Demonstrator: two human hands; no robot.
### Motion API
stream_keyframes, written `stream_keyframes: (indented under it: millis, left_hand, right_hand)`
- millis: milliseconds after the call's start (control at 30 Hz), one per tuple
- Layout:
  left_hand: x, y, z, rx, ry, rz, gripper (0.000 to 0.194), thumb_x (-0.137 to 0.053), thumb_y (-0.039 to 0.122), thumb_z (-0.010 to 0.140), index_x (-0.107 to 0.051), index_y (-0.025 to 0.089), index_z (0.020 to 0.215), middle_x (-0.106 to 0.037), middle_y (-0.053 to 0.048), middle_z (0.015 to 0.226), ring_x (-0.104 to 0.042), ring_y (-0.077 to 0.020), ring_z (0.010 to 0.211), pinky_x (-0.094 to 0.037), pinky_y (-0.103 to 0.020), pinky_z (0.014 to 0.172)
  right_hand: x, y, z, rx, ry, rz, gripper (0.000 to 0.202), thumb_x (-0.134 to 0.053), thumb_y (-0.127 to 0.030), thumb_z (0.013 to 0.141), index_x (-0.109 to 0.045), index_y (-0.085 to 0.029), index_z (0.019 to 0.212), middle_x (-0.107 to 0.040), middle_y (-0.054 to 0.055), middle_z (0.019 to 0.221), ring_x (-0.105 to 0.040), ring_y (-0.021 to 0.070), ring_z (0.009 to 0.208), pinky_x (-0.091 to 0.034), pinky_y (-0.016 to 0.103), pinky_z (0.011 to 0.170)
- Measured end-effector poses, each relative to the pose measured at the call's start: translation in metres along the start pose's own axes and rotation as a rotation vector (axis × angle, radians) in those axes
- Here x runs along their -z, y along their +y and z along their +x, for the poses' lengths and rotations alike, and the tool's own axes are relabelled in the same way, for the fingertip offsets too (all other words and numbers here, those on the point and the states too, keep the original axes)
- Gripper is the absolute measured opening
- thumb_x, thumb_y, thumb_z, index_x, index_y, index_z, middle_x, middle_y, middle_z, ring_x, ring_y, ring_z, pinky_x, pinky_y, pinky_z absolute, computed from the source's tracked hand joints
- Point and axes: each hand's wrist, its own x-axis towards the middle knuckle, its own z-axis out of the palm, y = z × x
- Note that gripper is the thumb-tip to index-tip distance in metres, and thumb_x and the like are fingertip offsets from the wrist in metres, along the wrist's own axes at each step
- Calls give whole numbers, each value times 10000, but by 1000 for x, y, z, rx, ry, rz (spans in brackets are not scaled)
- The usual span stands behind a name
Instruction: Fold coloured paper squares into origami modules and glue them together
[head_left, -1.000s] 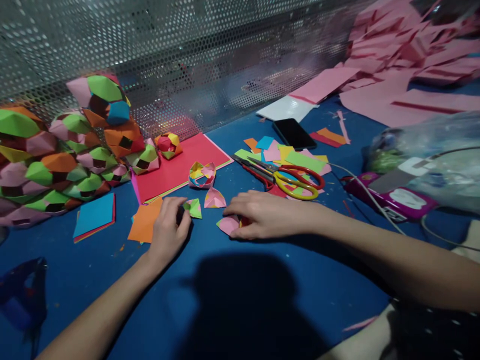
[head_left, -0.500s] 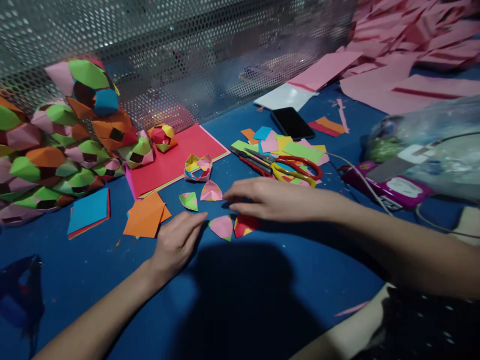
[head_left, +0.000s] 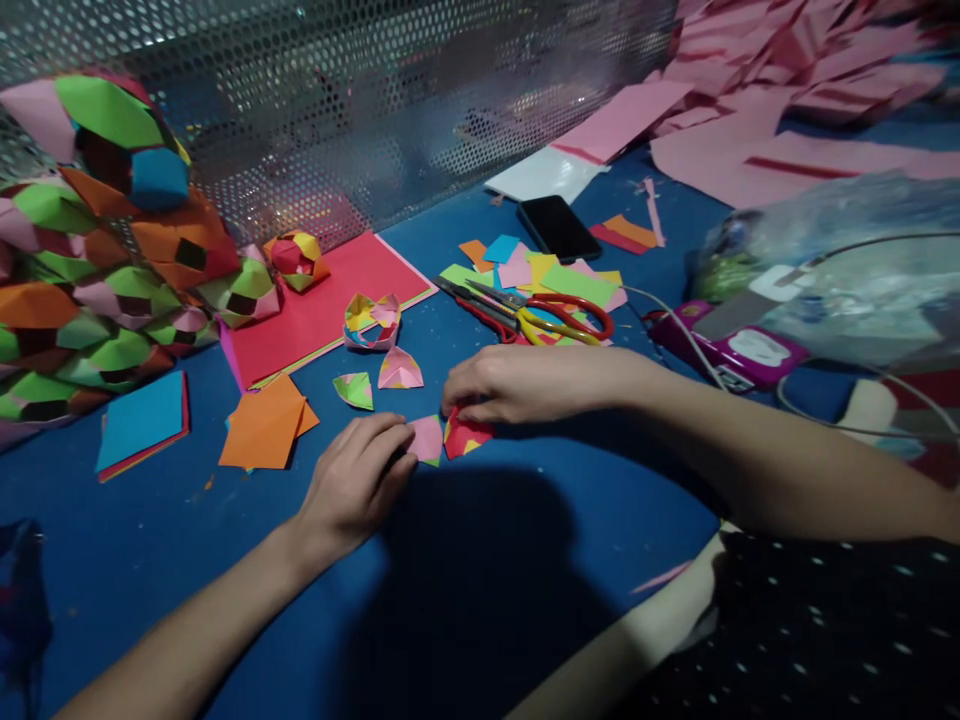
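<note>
My left hand [head_left: 358,475] rests on the blue surface, its thumb and fingers closed at the left edge of a pink folded paper piece [head_left: 429,440]. Just right of that, my right hand [head_left: 514,385] reaches down with bent fingers on a red-and-yellow folded paper piece [head_left: 468,440]; its fingertips are partly hidden. The two pieces lie almost touching. Behind them are a green folded piece [head_left: 354,391] and another pink folded piece [head_left: 400,370]. A small multicoloured paper ring [head_left: 372,325] stands a little farther back.
Scissors [head_left: 559,318] lie on coloured paper scraps, near a phone [head_left: 559,228]. To the left are orange squares [head_left: 262,430], blue paper [head_left: 146,420] and stacked folded-paper units [head_left: 120,300]. A red sheet [head_left: 330,310] lies by the perforated metal panel [head_left: 360,110]. A plastic bag [head_left: 847,270] is at right.
My left hand has moved onto the pink folded piece, and my right hand has come down onto the red one. The whole view has shifted, so things appear farther left.
</note>
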Motion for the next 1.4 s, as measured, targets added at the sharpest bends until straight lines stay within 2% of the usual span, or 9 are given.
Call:
stream_keyframes:
  millis: [100, 267, 400, 533, 733, 833, 1000, 1167, 1400]
  left_hand:
    - [-1, -1, 0, 4, -17, 3, 305, -545, 186, 831, -505, 167, 1132, -586, -124, 1114, -559, -210, 1025, -483, -354, 861]
    - [-2, -1, 1, -78, -125, -7, 429, -528, 200, 842, -426, 206, 1258, -495, -138, 1302, -462, -230, 1202, -437, -400, 935]
    - [0, 1, 3, -117, -100, -64, 347, -537, 184, 836, -491, 217, 1178, -596, -108, 1176, -551, -209, 1082, -453, -388, 887]
    - [6, 4, 2, 25, 60, -153, 201, -513, 167, 847, -557, 192, 1041, -638, -82, 965, -594, -176, 907, -478, -330, 794]
    - [15, -4, 4, 412, 435, -214, 18, -519, 198, 842, -522, 191, 826, -521, 5, 762, -523, -111, 704, -451, -241, 656]
    - [12, -17, 10, 577, 530, -323, 156, -564, 237, 812, -479, 201, 937, -494, 11, 816, -504, -93, 673, -439, -219, 613]
    - [3, -39, 18, 685, 411, -308, 290, -577, 289, 790, -458, 187, 1034, -485, 25, 740, -474, -93, 581, -399, -219, 528]
    - [3, -47, 16, 613, 308, -109, 117, -523, 197, 781, -551, 181, 894, -546, 10, 728, -505, -119, 615, -406, -251, 583]
    - [6, -42, 7, 579, 368, -221, 175, -494, 178, 801, -542, 187, 969, -580, -24, 836, -554, -140, 708, -445, -273, 640]
  right_hand:
    - [3, 3, 1, -24, 19, 1, 196, -468, -170, 831, -651, -160, 900, -648, 27, 786, -544, 116, 673, -359, 221, 588]
    - [9, 7, 1, -131, 244, 56, 179, -491, -231, 818, -641, -145, 865, -615, 4, 716, -500, 97, 601, -334, 211, 549]
    - [5, 6, 9, -188, 423, 166, 199, -503, -250, 804, -648, -127, 861, -599, 5, 688, -490, 99, 603, -345, 213, 549]
    - [-3, 7, 17, -185, 501, 324, 200, -507, -257, 793, -637, -120, 857, -599, 6, 689, -503, 102, 606, -370, 209, 544]
    - [-11, 11, 23, -185, 552, 363, 183, -505, -241, 787, -625, -124, 860, -597, 9, 706, -505, 100, 600, -367, 208, 541]
    - [-18, 9, 27, -192, 515, 344, 194, -495, -247, 795, -627, -130, 875, -575, -3, 677, -485, 99, 588, -349, 208, 536]
    - [-28, 5, 31, -181, 474, 237, 209, -489, -252, 809, -637, -131, 894, -568, -1, 657, -483, 104, 591, -322, 209, 537]
    - [-23, 5, 27, -177, 434, 175, 190, -494, -239, 807, -640, -149, 889, -574, 0, 666, -492, 105, 598, -328, 205, 543]
    - [-16, 0, 21, -150, 500, 218, 236, -463, -260, 838, -637, -150, 953, -578, -6, 666, -491, 97, 578, -352, 204, 535]
